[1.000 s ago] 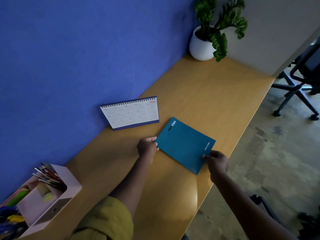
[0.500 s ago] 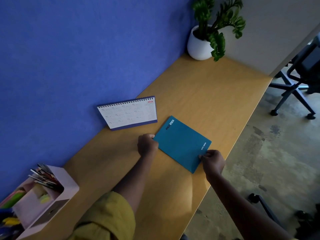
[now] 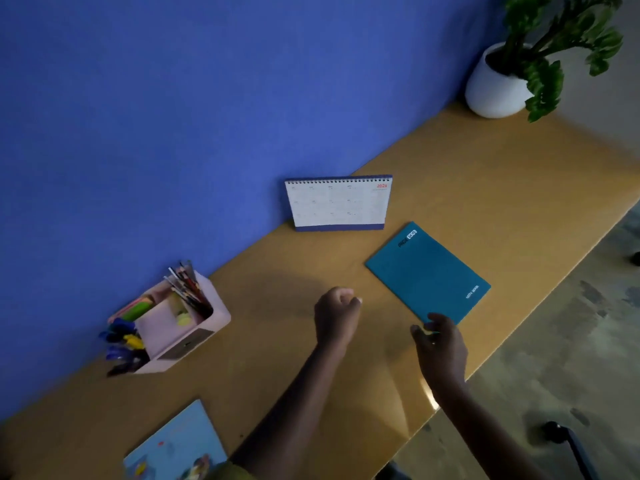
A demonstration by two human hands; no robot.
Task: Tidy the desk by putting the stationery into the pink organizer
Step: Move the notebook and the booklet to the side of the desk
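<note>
- Along the desk's (image 3: 485,188) back edge, toward the left, stands the pink organizer (image 3: 204,322), with pencils (image 3: 187,289) leaning in one compartment.
- Teal notebook (image 3: 427,271) lies flat near the front edge, well right of the organizer.
- Right hand (image 3: 441,344) touches the notebook's near corner; pinching or just resting, I cannot tell.
- Left hand (image 3: 337,315), curled into an empty fist, is mid-desk.
- Desk calendar (image 3: 337,204) stands at the back edge.
</note>
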